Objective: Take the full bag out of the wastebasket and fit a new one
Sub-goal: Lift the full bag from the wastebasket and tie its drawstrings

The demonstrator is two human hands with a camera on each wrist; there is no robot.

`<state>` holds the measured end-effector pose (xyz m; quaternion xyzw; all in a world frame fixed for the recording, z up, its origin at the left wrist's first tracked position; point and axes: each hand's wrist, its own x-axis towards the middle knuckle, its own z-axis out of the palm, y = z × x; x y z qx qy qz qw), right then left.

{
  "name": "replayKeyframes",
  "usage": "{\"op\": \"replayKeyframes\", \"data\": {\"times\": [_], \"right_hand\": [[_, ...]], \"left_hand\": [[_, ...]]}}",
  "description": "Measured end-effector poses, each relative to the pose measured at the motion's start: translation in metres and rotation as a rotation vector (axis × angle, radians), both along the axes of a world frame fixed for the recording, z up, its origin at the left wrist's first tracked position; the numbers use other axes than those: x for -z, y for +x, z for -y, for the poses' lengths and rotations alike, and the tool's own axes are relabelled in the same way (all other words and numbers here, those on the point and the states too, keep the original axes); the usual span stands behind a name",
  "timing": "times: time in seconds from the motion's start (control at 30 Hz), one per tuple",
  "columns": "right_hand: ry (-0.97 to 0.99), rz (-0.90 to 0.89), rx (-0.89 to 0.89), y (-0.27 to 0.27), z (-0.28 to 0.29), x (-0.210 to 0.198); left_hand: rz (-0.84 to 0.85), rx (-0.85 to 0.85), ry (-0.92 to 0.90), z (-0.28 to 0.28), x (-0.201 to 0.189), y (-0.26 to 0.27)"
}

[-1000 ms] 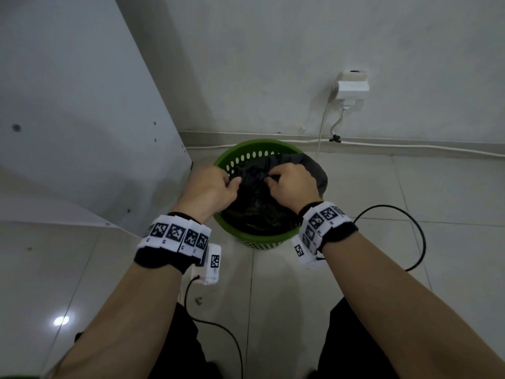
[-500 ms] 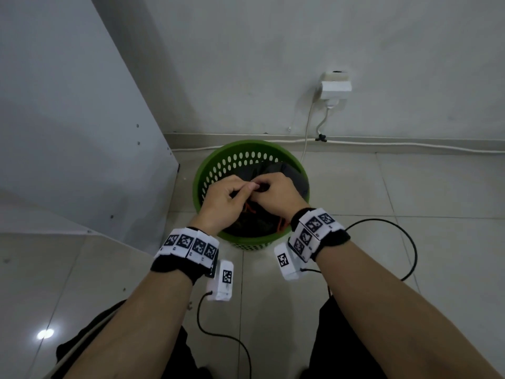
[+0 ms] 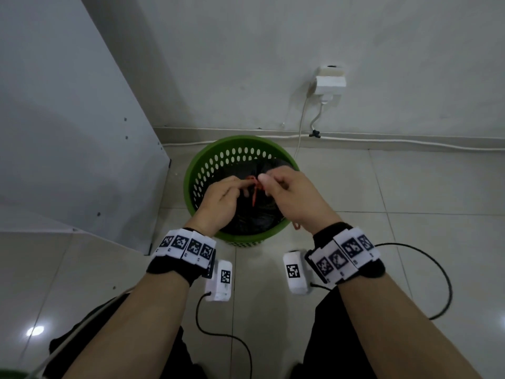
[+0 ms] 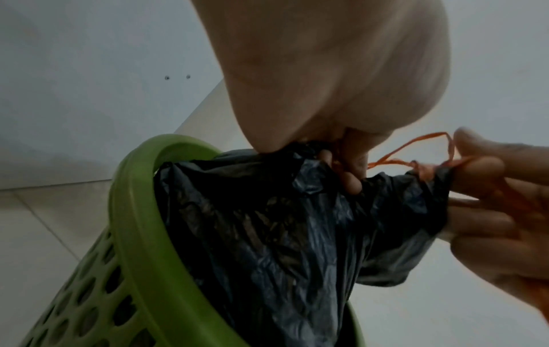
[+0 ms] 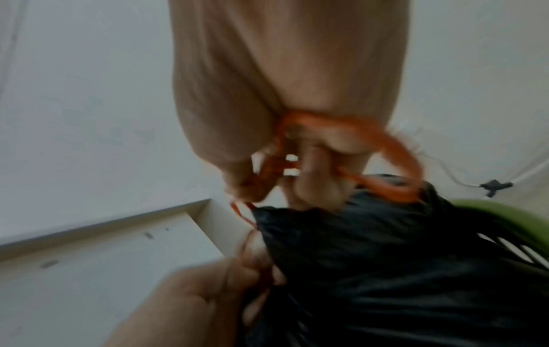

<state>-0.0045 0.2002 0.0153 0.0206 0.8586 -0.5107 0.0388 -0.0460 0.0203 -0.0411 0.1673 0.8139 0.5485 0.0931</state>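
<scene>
Orange drawstring (image 3: pixel 252 187) is now showing between both hands over the green wastebasket (image 3: pixel 216 162), replacing their earlier spread grip. Left hand (image 4: pixel 326 77) is pinching the black bag (image 4: pixel 282 223) neck inside it. Right hand (image 5: pixel 285 94) is gripping the drawstring.

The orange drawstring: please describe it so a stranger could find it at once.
By the white wall stands a round green perforated plastic wastebasket holding a crumpled black plastic bag. At its gathered mouth, both hands pinch the thin orange drawstring, the only bright strand there.
</scene>
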Motion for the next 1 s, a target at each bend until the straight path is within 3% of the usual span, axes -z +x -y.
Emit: {"op": "replayKeyframes", "data": {"times": [0.13,0.27,0.33,0.47,0.63,0.73,0.87,1.0], "right_hand": [[-0.618,0.137,0.117,-0.004,0.001,0.02],[-1.048,0.359,0.101,-0.005,-0.003,0.025],[-1.147,0.389,0.09,-0.004,-0.003,0.029],[-1.02,0.35,0.138,-0.005,0.001,0.033],[-0.688,0.229,0.323,-0.006,0.011,0.025],[-0.643,0.224,0.373,-0.006,0.019,0.023],[-0.424,0.14,0.305,-0.004,0.025,0.018],[-0.216,-0.055,0.086,-0.001,0.029,0.019]], "left_hand": [[0.022,-0.106,0.035,-0.001,-0.003,-0.001],[0.203,-0.308,0.173,-0.001,0.001,-0.006],[0.279,-0.373,0.245,-0.001,0.004,-0.006],[0.34,-0.357,0.27,0.0,0.007,0.0],[0.319,-0.361,0.277,0.0,0.006,0.002],[0.311,-0.357,0.286,-0.002,0.007,0.004],[0.334,-0.43,0.347,0.0,0.011,0.005],[0.327,-0.492,0.395,-0.002,0.008,0.005]]}}
